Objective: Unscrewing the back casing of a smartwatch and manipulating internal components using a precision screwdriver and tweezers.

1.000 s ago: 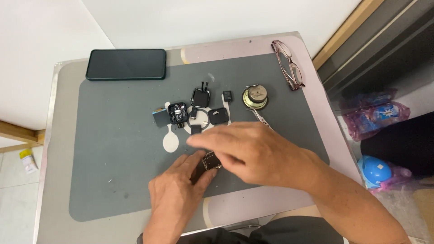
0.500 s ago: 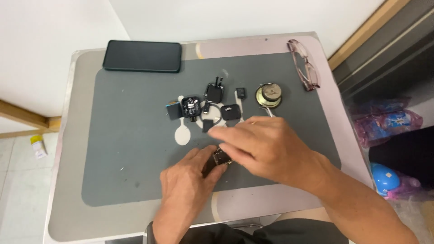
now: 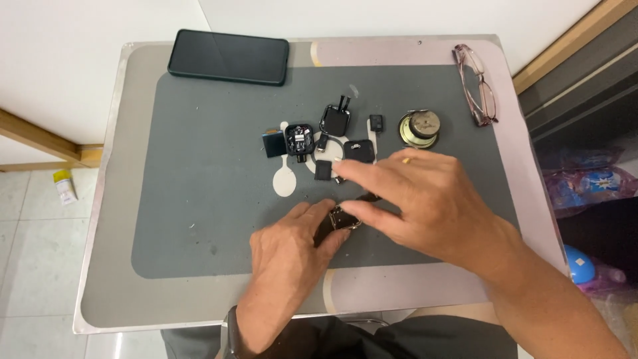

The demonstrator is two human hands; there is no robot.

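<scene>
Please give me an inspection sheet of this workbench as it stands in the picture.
Surface: grey mat on a small table.
Job's things: dark strap with a metal buckle, pinched between both hands.
Clutter: small dark electronic parts, round metal part, black phone, glasses.
Grippers: left hand grips the strap from below; right hand rests over it, fingers spread, with a thin stick-like thing under it.
Cables: nothing seen.
Surroundings: tiled floor, white wall, plastic bags at the right.
</scene>
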